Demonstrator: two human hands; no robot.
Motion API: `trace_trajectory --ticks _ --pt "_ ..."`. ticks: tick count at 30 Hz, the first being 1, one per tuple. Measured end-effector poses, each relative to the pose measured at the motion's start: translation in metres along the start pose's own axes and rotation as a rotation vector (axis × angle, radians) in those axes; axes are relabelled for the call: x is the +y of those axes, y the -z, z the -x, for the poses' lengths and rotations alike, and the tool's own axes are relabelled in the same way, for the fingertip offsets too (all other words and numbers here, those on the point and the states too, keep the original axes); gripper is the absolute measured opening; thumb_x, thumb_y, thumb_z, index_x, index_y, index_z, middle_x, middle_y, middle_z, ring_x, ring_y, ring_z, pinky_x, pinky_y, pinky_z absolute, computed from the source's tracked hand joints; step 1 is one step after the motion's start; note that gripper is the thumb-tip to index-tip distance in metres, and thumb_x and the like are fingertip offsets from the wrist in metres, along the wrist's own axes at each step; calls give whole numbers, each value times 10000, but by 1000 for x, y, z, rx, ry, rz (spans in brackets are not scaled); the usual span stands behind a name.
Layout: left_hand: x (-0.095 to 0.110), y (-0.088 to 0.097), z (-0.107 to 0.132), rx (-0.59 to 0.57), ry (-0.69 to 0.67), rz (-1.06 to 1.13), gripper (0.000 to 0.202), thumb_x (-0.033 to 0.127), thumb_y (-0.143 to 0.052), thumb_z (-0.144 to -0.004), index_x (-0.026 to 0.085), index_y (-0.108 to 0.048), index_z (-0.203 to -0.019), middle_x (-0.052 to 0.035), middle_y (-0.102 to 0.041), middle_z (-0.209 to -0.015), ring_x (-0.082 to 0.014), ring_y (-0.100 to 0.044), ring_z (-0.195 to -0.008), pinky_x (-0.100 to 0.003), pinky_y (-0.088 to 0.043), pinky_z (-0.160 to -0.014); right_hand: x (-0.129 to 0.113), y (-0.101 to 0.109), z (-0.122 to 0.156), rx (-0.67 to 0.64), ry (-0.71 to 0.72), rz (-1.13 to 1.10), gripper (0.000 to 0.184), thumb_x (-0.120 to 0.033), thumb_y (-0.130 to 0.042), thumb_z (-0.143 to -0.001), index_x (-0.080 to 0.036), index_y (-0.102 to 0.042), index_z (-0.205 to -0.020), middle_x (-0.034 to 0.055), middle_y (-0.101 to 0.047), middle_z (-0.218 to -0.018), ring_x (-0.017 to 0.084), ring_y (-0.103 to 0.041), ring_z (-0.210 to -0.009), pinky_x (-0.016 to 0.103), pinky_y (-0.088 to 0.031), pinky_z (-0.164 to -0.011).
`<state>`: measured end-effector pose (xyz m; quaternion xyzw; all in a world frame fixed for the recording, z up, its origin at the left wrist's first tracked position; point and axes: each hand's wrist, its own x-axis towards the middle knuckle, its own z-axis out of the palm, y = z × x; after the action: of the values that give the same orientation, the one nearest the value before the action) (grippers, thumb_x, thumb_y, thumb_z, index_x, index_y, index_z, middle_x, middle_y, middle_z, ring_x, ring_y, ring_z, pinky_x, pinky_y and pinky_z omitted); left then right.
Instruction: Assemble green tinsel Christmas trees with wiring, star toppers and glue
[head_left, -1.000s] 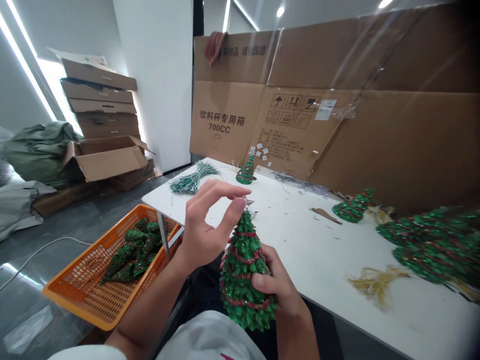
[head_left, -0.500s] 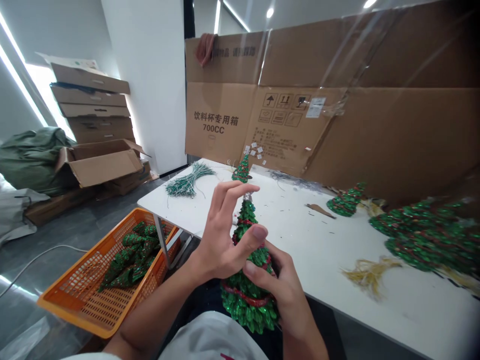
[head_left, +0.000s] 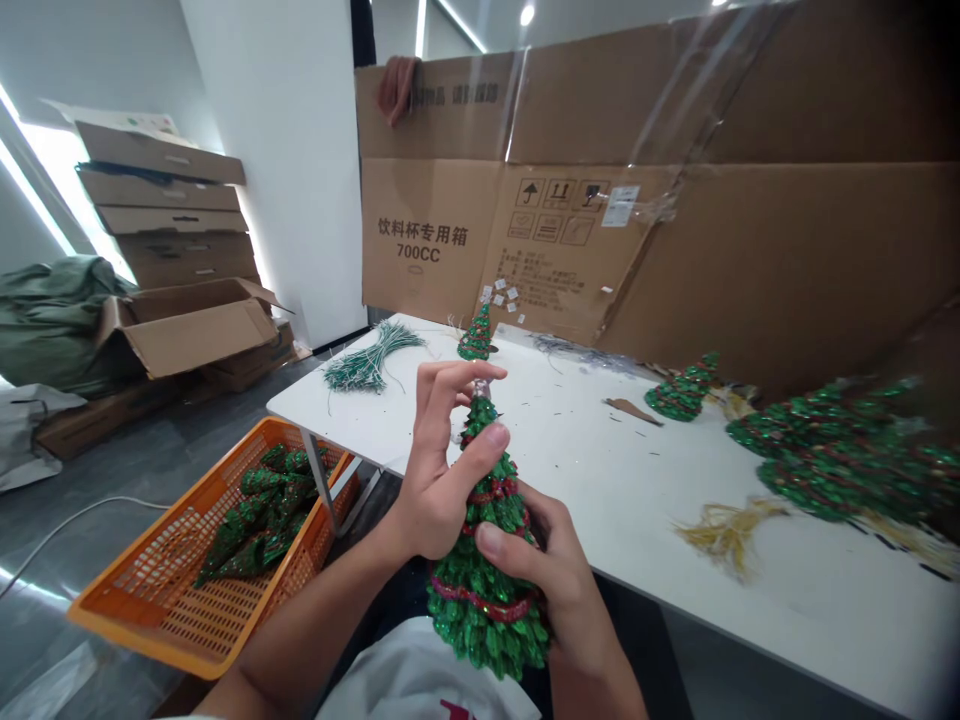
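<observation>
We find the decorated tree (head_left: 491, 635) held between the person's body and the near edge of the white table (head_left: 600, 500). The right hand (head_left: 544, 560) grips its right side, thumb across the front, we judge to steady it. The left hand (head_left: 439, 480) curls about the narrow top, thumb against the foliage, presumably for control of the tip; we cannot tell how firmly it closes. An orange basket (head_left: 135, 640) sits at near left, seemingly for easy reach. Gold strings (head_left: 727, 535) lie at right, apparently apart to leave working room.
</observation>
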<state>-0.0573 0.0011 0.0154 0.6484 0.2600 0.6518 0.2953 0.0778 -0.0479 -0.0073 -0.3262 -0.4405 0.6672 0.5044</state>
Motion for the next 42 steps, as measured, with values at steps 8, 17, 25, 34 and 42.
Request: trace_trajectory --ticks 8,17,25,34,42 --pt "-1 -1 2 8 27 23 339 374 -629 -1025 318 -634 -1359 -76 -578 -1330 -307 -504 -1271 -459 -411 -1134 -2 -3 2 26 -22 -4 408 -437 -972 -715 -189 -814 -998 50 -799 -919 264 -741 -850 386 -614 -839" --pt "-3 -3 2 32 14 23 341 359 -636 -1006 306 -638 -1343 -74 -559 -1299 -288 -502 -1171 -445 -431 -1084 -2 -2 1 38 -35 -23 415 -437 -984 -691 -183 -810 -970 51 -795 -886 259 -740 -813 377 -616 -791" --pt "-9 -3 -1 11 44 15 346 362 -642 -995 316 -636 -1338 -69 -556 -1295 -282 -495 -1132 -441 -426 -1074 -1 3 -3 17 -62 -50 388 -407 -960 -726 -176 -801 -993 68 -817 -912 278 -766 -827 385 -630 -783" --pt "-12 5 -9 -38 -23 -73 399 384 -659 -1006 281 -660 -1391 -89 -557 -1296 -274 -507 -1130 -407 -441 -1074 6 11 -16 3 -39 -24 430 -484 -948 -735 -188 -802 -1011 74 -828 -955 300 -783 -882 410 -629 -836" --pt "-20 17 -22 -120 27 -15 374 416 -568 -1088 283 -684 -1418 -84 -669 -1377 -254 -613 -1182 -416 -451 -1102 16 41 -27 -10 -58 -52 449 -491 -903 -769 -193 -814 -1093 84 -823 -953 322 -782 -920 434 -638 -836"
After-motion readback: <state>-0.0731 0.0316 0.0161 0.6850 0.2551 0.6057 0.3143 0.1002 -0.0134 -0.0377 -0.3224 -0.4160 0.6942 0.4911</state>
